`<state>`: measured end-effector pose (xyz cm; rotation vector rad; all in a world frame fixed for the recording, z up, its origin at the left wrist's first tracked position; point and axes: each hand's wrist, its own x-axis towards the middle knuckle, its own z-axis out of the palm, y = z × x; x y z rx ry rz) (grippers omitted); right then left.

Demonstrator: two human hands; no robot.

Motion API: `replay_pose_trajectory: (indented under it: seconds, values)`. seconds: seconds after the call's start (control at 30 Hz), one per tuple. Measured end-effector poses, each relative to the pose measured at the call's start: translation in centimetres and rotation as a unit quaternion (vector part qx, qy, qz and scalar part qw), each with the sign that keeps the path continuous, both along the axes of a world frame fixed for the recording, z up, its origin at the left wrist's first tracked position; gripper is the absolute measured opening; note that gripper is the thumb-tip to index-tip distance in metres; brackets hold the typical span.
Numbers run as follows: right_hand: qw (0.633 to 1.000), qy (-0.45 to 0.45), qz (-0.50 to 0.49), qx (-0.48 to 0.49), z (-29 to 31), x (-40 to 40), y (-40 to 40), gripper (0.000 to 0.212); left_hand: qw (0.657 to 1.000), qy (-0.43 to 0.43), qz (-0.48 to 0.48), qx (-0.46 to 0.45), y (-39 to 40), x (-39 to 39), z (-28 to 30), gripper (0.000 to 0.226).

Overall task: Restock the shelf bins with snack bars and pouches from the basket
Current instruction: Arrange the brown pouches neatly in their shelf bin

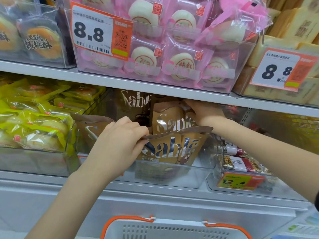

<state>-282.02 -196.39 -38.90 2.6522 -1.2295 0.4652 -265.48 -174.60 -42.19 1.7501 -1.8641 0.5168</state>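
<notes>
Brown "Sablé" pouches stand in a clear shelf bin (172,176) on the middle shelf. My left hand (119,142) pinches the top edge of the front pouch (174,147) at its left corner. My right hand (203,111) reaches deeper into the bin and grips the top of a second brown pouch (167,116) standing behind the front one. Another brown pouch (89,128) leans at the bin's left side. The white basket (172,228) with orange handles sits below at the bottom edge of the view; its contents are hidden.
A bin of yellow-wrapped cakes (34,121) stands to the left, and a bin of nut bars (240,161) with a 12.4 price tag to the right. The shelf above holds pink-wrapped buns (172,54) behind an 8.8 tag; its edge hangs just over my right hand.
</notes>
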Motion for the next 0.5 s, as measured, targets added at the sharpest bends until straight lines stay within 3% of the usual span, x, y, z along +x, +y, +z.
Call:
replay_pose_trajectory:
  seconds: [0.17, 0.27, 0.4, 0.5]
  values:
    - [0.997, 0.077, 0.009, -0.029, 0.5, -0.6, 0.5, 0.042, 1.000, -0.009, 0.000, 0.007, 0.1, 0.0, -0.1, 0.010]
    - [0.996, 0.061, 0.053, 0.046, 0.9, -1.2, 1.2, 0.043, 1.000, -0.015, 0.009, 0.007, 0.4, 0.1, 0.0, 0.012]
    - [0.995, 0.035, 0.078, 0.053, 1.5, -2.5, 3.0, 0.037, 0.998, -0.030, 0.046, -0.006, 0.8, -0.4, 0.1, 0.007]
    - [0.992, 0.018, 0.085, 0.095, 2.2, -3.4, 4.3, 0.036, 0.997, -0.049, 0.067, 0.005, 1.2, -0.6, 0.4, 0.023]
